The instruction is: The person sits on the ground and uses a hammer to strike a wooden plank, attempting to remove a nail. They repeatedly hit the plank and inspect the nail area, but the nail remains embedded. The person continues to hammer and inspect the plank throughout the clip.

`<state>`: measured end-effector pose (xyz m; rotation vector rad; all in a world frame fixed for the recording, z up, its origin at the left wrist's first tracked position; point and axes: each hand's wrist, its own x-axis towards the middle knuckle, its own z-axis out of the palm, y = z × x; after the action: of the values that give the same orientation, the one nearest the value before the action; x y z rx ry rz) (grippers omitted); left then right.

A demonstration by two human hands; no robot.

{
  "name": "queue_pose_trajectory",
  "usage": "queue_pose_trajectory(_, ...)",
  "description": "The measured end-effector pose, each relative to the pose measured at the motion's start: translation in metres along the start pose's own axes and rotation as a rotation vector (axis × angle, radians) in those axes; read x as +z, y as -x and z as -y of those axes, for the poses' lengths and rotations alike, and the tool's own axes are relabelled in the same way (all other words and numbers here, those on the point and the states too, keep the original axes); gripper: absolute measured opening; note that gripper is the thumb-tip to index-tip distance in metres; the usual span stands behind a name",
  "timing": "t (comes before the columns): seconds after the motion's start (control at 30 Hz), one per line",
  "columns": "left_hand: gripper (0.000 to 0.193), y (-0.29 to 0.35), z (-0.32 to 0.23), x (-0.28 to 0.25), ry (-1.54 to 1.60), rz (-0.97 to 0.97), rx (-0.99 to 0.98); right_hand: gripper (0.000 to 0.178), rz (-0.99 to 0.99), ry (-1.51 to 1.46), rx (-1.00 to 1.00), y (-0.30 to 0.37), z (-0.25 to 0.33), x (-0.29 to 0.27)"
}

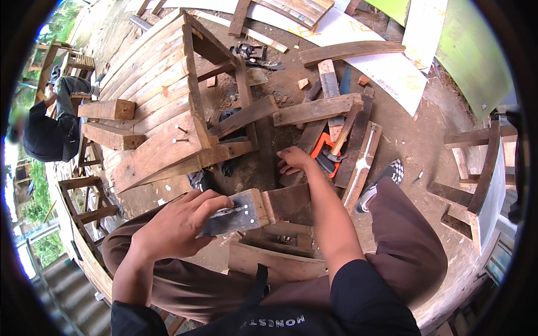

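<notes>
My left hand (176, 225) grips a short grey-faced wooden block (241, 211) in front of me, fingers over its top and thumb along the near side. White spots dot that face. Against its right end sits a darker brown wood piece (288, 203). Reaching forward, my right hand (293, 161) has its fingers apart and nothing visible in them. Close by on its right lie an orange-and-black tool handle (320, 150) and what looks like a hammer with a wooden handle (347, 130), both among stacked planks (319, 111).
A slatted wooden piece (148, 73) stands at the left, with two nails (180, 133) and two beams (106, 109) on it. Below my hands is a curved wooden frame (274, 260). White panels (370, 73) lie ahead. Another person (53, 131) sits far left; a chair-like frame (476, 179) stands right.
</notes>
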<state>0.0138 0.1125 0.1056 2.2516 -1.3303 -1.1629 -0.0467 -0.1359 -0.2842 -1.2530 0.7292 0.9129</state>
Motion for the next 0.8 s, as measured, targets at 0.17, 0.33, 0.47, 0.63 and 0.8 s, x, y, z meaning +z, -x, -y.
queue_pose_trajectory(0.17, 0.076, -0.002, -0.013, 0.001, -0.043, 0.009, -0.014, 0.025, -0.741, 0.086, -0.067, 0.018, -0.011, -0.007)
queue_pose_trajectory(0.33, 0.076, -0.009, -0.023, 0.003, -0.022, -0.008, 0.005, 0.021, -1.289, 0.276, -0.371, 0.028, -0.006, -0.010)
queue_pose_trajectory(0.47, 0.077, -0.012, -0.021, -0.001, -0.072, 0.026, -0.094, 0.055, -1.197, 0.262, -0.254, 0.029, 0.012, -0.005)
queue_pose_trajectory(0.63, 0.077, -0.010, -0.019, -0.005, -0.080, -0.032, -0.207, 0.077, -1.109, 0.187, -0.177, 0.022, 0.028, -0.003)
queue_pose_trajectory(0.8, 0.077, -0.015, -0.017, -0.002, -0.074, -0.042, -0.173, 0.063, -1.075, -0.117, -0.409, 0.015, 0.021, -0.009)
